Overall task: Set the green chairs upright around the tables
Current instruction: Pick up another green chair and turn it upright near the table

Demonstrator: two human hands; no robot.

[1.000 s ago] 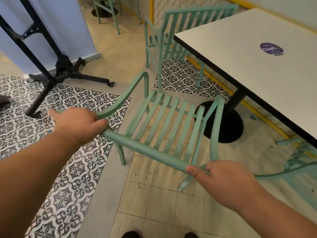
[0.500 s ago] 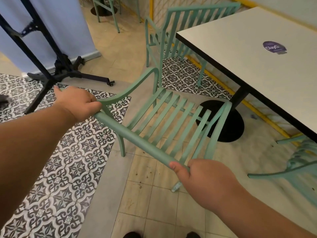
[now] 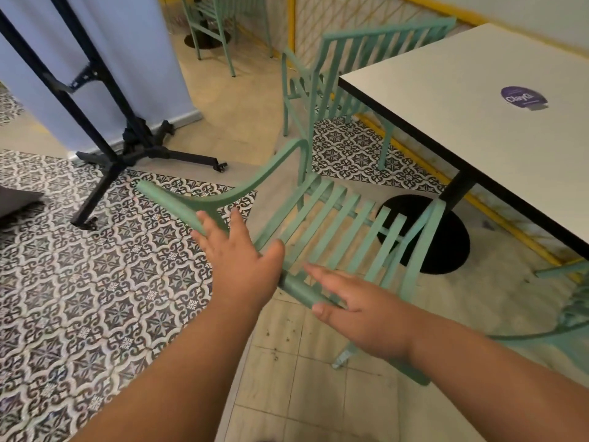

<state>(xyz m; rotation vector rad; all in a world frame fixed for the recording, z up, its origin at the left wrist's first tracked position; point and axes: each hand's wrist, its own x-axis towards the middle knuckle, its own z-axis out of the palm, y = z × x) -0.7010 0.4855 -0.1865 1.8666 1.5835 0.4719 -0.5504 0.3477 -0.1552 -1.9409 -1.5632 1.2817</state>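
Both hands lie flat, fingers spread, on the green chair (image 3: 322, 224) top rail; nothing is gripped. Left hand (image 3: 242, 260) sits beside the right hand (image 3: 360, 311) (white table (image 3: 478, 122) just beyond).

The hands (image 3: 242, 260) hide part of the near chair's (image 3: 334, 224) top rail, a third chair (image 3: 570, 307) is cut off at the right edge, the desk (image 3: 471, 122) runs off right, and the sticker's (image 3: 522, 97) small print is unreadable.
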